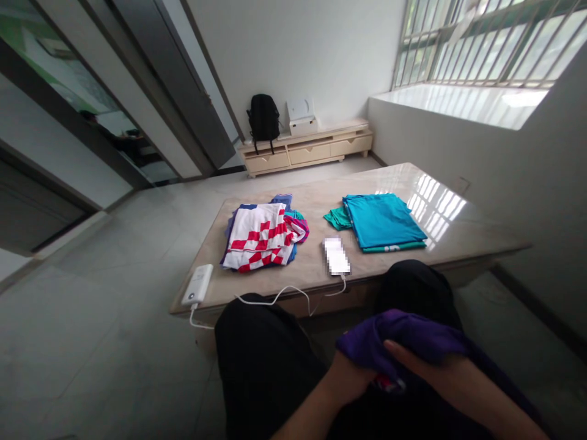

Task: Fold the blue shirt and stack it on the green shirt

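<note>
A purple garment (408, 339) lies bunched on my lap, over my black trousers. My left hand (353, 376) is tucked into its lower edge and grips the cloth, with the fingers mostly hidden under it. My right hand (426, 366) rests over the garment from the right, fingers pressed together on the fabric and pointing left. A bit of red and white print shows under the cloth between my hands. Both hands are below the near edge of the low marble table (321, 278).
On the table lie a pile of clothes topped by a red-and-white checked shirt (261, 238), folded teal shirts (383, 220), a phone (336, 255) and a white power bank (198, 284) joined by a cable. A black backpack (263, 119) stands on the far cabinet (307, 150).
</note>
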Action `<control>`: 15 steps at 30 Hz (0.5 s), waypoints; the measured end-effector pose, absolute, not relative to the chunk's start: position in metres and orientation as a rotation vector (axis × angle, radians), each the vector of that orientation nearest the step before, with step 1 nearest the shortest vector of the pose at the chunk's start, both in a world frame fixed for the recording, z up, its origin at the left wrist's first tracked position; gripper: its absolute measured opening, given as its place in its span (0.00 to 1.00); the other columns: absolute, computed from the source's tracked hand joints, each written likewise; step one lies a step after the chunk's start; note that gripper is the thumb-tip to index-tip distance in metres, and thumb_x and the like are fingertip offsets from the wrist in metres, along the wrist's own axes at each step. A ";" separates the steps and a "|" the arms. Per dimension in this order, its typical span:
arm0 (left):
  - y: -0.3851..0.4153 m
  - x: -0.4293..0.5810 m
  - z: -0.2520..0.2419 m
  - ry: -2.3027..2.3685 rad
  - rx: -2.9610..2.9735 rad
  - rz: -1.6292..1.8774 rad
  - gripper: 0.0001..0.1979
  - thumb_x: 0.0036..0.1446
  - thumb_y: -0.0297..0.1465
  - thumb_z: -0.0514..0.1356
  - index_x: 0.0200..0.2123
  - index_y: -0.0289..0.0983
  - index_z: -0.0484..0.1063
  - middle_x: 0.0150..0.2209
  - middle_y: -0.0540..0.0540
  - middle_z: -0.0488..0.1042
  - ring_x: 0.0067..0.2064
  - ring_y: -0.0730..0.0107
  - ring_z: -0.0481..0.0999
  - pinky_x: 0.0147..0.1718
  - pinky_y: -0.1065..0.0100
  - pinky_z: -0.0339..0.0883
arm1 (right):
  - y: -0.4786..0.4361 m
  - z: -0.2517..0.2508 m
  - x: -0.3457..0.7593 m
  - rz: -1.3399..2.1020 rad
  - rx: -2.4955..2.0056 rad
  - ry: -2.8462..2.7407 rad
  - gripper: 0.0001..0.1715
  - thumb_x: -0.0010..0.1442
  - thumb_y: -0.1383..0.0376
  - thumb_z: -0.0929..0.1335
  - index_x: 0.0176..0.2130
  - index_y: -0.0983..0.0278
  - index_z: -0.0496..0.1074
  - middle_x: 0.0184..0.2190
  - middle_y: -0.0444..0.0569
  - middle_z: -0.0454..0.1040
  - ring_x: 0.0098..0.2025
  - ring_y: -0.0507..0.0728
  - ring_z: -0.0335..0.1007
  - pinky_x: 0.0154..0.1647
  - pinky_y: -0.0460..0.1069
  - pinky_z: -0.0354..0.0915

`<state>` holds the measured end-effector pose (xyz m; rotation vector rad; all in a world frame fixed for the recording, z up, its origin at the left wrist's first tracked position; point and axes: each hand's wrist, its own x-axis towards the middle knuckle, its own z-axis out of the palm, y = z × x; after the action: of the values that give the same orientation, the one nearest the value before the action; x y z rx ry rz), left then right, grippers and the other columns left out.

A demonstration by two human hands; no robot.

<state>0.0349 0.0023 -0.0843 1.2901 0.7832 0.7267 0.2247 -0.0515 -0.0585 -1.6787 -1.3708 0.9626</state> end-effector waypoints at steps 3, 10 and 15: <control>0.005 0.032 -0.089 0.907 1.068 0.806 0.22 0.52 0.45 0.72 0.43 0.35 0.82 0.44 0.39 0.83 0.48 0.51 0.81 0.53 0.55 0.73 | -0.030 -0.048 0.255 0.866 -1.686 -1.407 0.17 0.49 0.52 0.76 0.40 0.52 0.83 0.49 0.47 0.83 0.61 0.68 0.73 0.69 0.61 0.63; 0.000 0.031 -0.088 0.607 0.693 0.782 0.43 0.53 0.66 0.57 0.49 0.32 0.79 0.39 0.37 0.82 0.44 0.55 0.81 0.47 0.60 0.74 | -0.033 -0.054 0.258 0.909 -1.589 -1.215 0.20 0.37 0.59 0.82 0.34 0.51 0.83 0.46 0.46 0.83 0.58 0.72 0.74 0.68 0.62 0.63; 0.002 0.022 -0.077 0.789 0.778 0.866 0.26 0.49 0.47 0.75 0.43 0.33 0.82 0.39 0.39 0.84 0.43 0.56 0.83 0.49 0.61 0.74 | -0.036 -0.059 0.239 0.929 -1.710 -0.886 0.32 0.39 0.53 0.82 0.44 0.59 0.82 0.50 0.51 0.82 0.57 0.72 0.75 0.67 0.63 0.65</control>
<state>0.0223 0.0023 -0.0769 0.7777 0.7895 0.8658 0.2386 -0.0357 -0.0594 -1.7096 -0.8861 0.9286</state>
